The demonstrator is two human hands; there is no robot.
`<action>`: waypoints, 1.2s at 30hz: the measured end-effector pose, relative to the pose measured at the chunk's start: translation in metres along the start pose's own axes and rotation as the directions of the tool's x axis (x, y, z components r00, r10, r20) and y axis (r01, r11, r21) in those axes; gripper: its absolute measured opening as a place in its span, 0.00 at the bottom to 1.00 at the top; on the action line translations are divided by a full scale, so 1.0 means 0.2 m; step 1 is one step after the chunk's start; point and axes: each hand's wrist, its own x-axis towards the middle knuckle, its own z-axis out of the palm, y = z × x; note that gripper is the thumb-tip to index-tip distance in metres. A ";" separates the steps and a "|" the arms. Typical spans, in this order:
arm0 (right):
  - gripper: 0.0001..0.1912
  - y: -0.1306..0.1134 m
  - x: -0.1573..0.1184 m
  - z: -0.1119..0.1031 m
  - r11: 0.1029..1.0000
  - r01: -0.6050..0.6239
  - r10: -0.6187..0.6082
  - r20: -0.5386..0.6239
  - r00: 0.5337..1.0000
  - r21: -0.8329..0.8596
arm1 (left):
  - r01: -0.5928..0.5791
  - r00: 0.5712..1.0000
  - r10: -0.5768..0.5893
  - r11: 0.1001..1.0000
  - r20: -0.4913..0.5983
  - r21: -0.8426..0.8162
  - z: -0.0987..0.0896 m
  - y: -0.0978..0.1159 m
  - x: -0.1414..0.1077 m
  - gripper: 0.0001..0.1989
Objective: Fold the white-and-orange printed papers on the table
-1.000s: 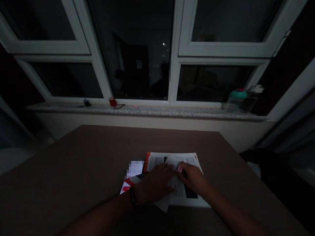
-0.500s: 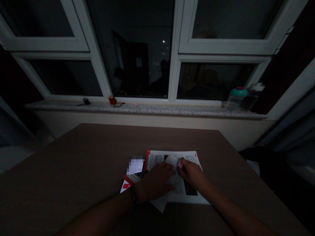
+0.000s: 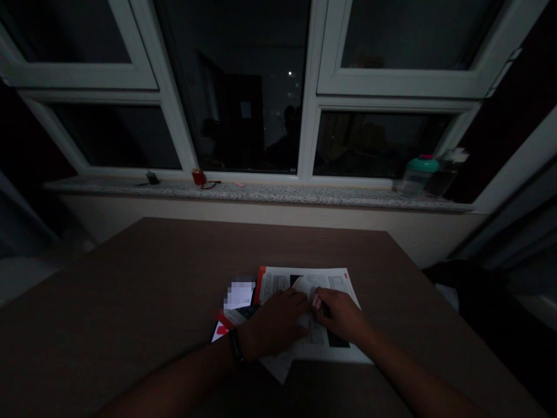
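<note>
My left hand [image 3: 278,319] lies palm down with its fingers stretched out on a loose white sheet [image 3: 278,367]. That sheet rests slantwise over a printed booklet [image 3: 343,277] with an orange-red edge. Just right of those fingertips, my right hand [image 3: 342,313] pinches a small pale pink block [image 3: 317,301] that looks like an eraser, low over the sheet. The dim light and the fingers hide whether the block touches the paper.
A lit phone screen [image 3: 220,331] shows partly under the papers, below a blurred white patch [image 3: 238,294]. The brown table [image 3: 174,261] ends before a stone windowsill [image 3: 278,194], which bears a red object [image 3: 199,177] and a green-lidded bottle [image 3: 418,174].
My right hand has shifted slightly down toward me with the eraser. The loose sheet has slid a little toward me and bows up between the hands. My left hand stays put.
</note>
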 end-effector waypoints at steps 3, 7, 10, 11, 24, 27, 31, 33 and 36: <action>0.02 0.00 0.01 0.00 0.999 -0.050 0.050 -0.020 0.999 -0.012 | 0.003 1.000 -0.002 1.000 -0.011 0.010 0.00 0.00 0.00 0.20; 0.03 0.02 0.03 0.01 0.994 -0.107 0.105 -0.072 0.992 -0.014 | -0.005 1.000 0.006 1.000 -0.013 0.015 0.01 -0.01 0.00 0.20; 0.03 0.03 0.03 0.02 0.989 -0.143 0.140 -0.113 0.984 -0.022 | 0.001 1.000 0.000 1.000 -0.027 0.028 0.04 -0.02 -0.01 0.20; 0.03 0.03 0.03 0.02 0.988 -0.152 0.149 -0.125 0.981 -0.021 | 0.006 0.999 -0.005 0.999 -0.037 0.032 0.05 -0.02 -0.01 0.21; 0.03 0.01 0.01 0.00 0.998 -0.032 0.030 -0.033 0.999 -0.054 | 0.009 1.000 -0.008 0.999 0.008 -0.038 -0.01 0.00 0.01 0.18; 0.02 0.01 0.02 0.01 0.996 -0.077 0.075 -0.074 0.994 -0.034 | 0.016 1.000 -0.016 0.999 0.000 -0.036 -0.01 -0.01 0.00 0.17; 0.03 0.02 0.03 0.02 0.992 -0.121 0.118 -0.132 0.984 -0.016 | 0.002 1.000 -0.003 0.999 -0.019 -0.034 0.00 -0.01 0.00 0.18; 0.02 0.03 0.03 0.03 0.989 -0.149 0.145 -0.151 0.978 -0.014 | 0.002 1.000 -0.002 1.000 -0.017 -0.025 0.00 -0.01 0.00 0.18; 0.03 0.02 0.03 0.02 0.983 -0.183 0.182 -0.164 0.969 0.008 | 0.010 1.000 -0.011 1.000 -0.017 -0.016 0.00 -0.01 0.00 0.19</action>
